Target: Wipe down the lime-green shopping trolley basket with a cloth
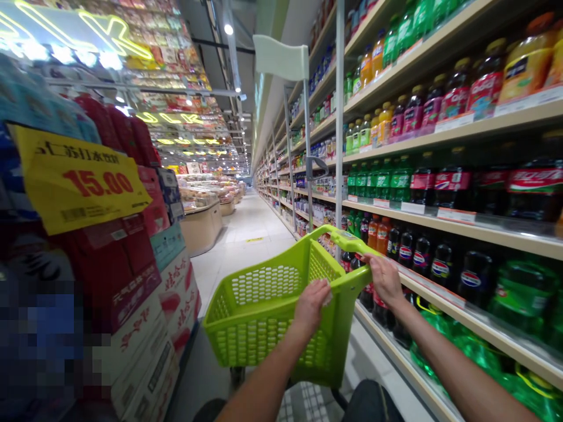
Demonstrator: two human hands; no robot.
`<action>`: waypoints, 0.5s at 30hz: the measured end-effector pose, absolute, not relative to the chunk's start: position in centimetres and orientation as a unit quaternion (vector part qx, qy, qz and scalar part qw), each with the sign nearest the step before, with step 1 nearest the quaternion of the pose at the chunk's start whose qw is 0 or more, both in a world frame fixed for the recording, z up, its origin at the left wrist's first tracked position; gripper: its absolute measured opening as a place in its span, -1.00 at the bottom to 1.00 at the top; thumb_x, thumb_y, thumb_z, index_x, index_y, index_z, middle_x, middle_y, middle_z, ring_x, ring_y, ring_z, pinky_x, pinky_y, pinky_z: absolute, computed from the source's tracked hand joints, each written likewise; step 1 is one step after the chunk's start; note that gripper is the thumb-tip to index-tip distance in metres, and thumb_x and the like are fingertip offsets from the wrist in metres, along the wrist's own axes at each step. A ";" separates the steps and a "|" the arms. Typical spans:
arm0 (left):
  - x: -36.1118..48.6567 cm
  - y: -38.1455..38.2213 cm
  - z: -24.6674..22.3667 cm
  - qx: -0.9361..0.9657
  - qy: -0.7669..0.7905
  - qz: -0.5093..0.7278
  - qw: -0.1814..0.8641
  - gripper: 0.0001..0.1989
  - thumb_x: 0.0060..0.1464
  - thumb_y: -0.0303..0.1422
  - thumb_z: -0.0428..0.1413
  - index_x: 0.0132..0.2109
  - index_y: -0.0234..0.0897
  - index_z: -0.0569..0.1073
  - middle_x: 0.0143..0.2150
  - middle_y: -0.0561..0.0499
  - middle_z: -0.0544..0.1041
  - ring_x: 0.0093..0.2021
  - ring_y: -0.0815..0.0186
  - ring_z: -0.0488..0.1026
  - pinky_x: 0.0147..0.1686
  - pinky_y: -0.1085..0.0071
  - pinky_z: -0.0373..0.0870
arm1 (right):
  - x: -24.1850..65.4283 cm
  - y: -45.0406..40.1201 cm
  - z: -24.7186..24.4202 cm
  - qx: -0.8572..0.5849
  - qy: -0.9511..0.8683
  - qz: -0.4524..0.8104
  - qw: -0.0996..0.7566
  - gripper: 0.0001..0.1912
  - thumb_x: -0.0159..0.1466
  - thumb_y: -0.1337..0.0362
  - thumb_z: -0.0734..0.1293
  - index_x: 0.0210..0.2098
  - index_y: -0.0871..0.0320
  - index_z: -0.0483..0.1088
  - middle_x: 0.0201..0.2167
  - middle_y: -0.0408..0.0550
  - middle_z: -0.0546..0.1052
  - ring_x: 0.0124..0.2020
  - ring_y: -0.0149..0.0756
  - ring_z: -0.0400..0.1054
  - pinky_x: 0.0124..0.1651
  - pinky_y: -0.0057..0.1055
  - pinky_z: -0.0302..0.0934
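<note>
A lime-green plastic shopping cart [268, 337] with pierced walls stands turned sideways before me, its front end toward the left. No goods show in the visible part of its basket. My left hand [313, 305] is closed over the near top rim, with the fingertips out of sight inside the wall. My right hand [383, 278] grips the handle end at the cart's rear right corner, its fingers wrapped round and partly hidden. The handle [347, 240] arcs away from that hand toward the far side.
Drink shelves [466, 217] full of bottles run close along the right. Stacked cartons [145, 328] with a yellow price sign [88, 179] crowd the left. A tiled aisle [246, 225] stretches ahead, with display counters [202, 228] on its left and a metal post [307, 140] beside the shelves.
</note>
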State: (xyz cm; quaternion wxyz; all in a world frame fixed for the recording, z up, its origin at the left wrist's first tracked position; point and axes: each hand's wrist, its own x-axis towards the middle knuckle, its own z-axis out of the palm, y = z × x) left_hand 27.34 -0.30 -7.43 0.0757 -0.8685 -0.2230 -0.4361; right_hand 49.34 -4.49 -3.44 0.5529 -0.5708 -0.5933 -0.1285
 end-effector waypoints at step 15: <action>22.5 0.5 -10.3 -0.875 -0.272 -0.376 0.140 -0.64 0.10 -0.52 -0.09 0.04 -0.28 0.32 0.01 -0.09 0.43 0.09 0.25 0.29 0.04 0.18 0.31 | 39.1 -3.8 -3.8 -0.596 -0.737 -0.190 0.257 -0.65 0.29 0.24 0.03 -0.36 0.09 0.42 -0.39 -0.11 0.54 -0.29 -0.27 0.33 0.05 -0.14 -0.16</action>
